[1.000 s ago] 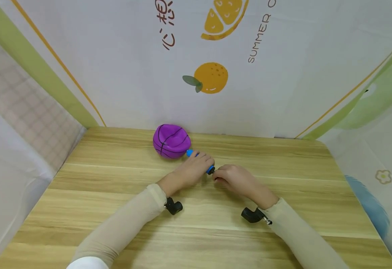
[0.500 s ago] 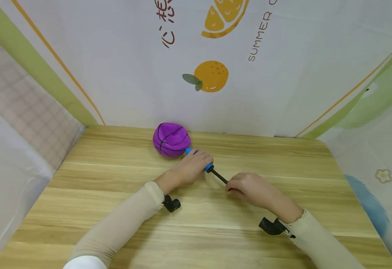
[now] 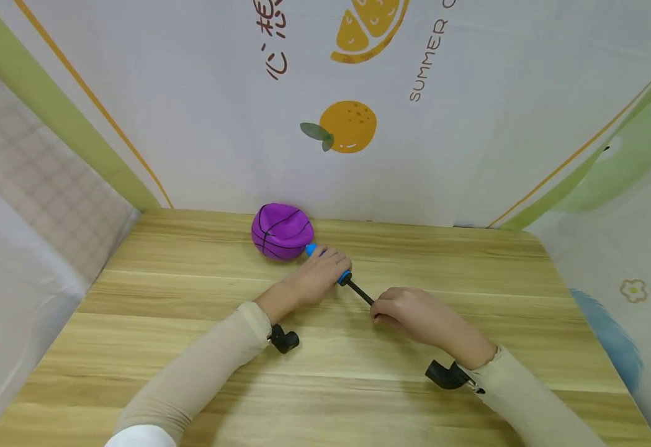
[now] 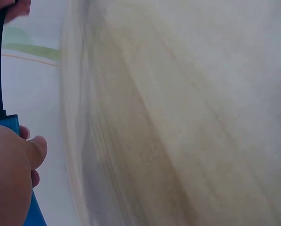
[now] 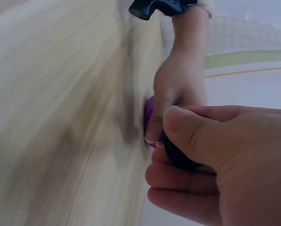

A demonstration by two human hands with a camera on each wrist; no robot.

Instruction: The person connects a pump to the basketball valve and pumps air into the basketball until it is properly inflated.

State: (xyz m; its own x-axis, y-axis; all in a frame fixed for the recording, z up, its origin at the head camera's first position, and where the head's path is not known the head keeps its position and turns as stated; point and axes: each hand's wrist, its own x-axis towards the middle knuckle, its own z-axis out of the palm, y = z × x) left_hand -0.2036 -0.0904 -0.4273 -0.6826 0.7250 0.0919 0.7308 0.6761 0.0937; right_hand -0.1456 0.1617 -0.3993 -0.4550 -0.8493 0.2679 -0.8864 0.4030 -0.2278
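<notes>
A purple ball [image 3: 282, 233] with black lines sits dented on the table. The blue tip of a hand pump [image 3: 311, 249] meets its right side; whether it goes into the ball cannot be seen. My left hand [image 3: 316, 276] grips the pump's blue barrel, its fingers wrapped round it in the left wrist view. From the barrel's near end, a black rod [image 3: 360, 292] runs out to my right hand [image 3: 409, 313]. In the right wrist view that hand holds the black handle [image 5: 178, 155] between thumb and curled fingers, hiding most of it.
The wooden table [image 3: 325, 397] ends at the back against a white printed cloth [image 3: 219, 143]. Patterned cloths also hang at the left and right sides. Each wrist carries a black camera mount [image 3: 284, 339].
The right hand has drawn away from the left, toward the lower right, pulling the black rod out of the barrel. Since half a second ago little differs. The left hand and ball stay put.
</notes>
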